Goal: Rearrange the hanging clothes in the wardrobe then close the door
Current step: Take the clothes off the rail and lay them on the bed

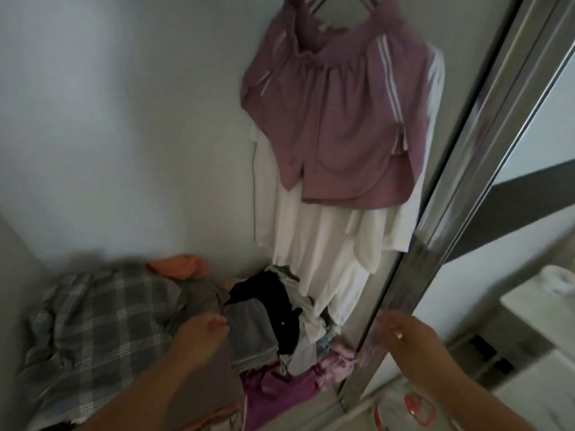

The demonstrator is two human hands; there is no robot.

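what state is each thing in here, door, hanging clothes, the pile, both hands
mirrored door: open, not yet slid shut
purple shorts: hanging, in front of white garment
white garment: hanging
clothes pile: heaped, unfolded
left hand: on the pile, fingers curled at grey cloth
right hand: at door edge, blurred

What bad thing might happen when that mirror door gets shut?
The right hand is at the edge of the mirror door, so its fingers might get pinched. The white dress and the purple clothes lie close to the door's path and could get caught as it slides.
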